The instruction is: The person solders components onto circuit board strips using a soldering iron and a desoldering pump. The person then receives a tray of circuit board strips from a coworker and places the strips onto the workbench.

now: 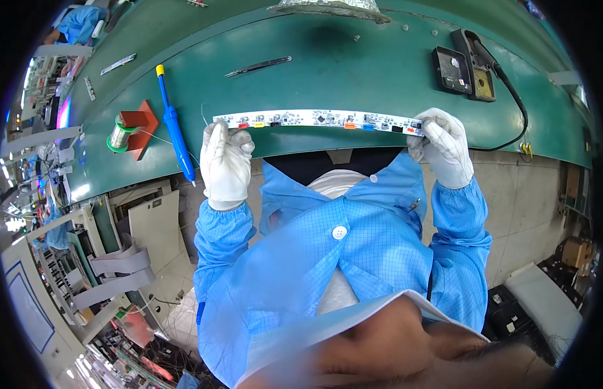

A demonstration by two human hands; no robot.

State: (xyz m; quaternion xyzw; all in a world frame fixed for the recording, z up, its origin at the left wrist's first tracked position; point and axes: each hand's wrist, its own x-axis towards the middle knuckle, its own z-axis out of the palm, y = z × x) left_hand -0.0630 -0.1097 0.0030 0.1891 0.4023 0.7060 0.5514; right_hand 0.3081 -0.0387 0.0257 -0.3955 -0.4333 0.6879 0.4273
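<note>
A long, narrow white circuit board (314,118) with small coloured connectors along its near edge spans the space between my gloved hands, over the front of the green bench. My left hand (226,159), in a white glove, pinches its left end. At the right end, my right hand (442,142), also gloved in white, has its fingers closed on the board. Left of my left hand lies a blue desoldering pump (174,126) with a yellow tip. Beside that, a spool of solder wire (122,136) sits on a reddish-brown stand (144,133), a thin strand trailing from it.
Tweezers (258,66) lie farther back on the green bench (372,71). A soldering iron stand (473,65) with a black cable is at the back right. A metal hood (334,8) shows at the top edge. Small board strips (118,63) lie at the far left.
</note>
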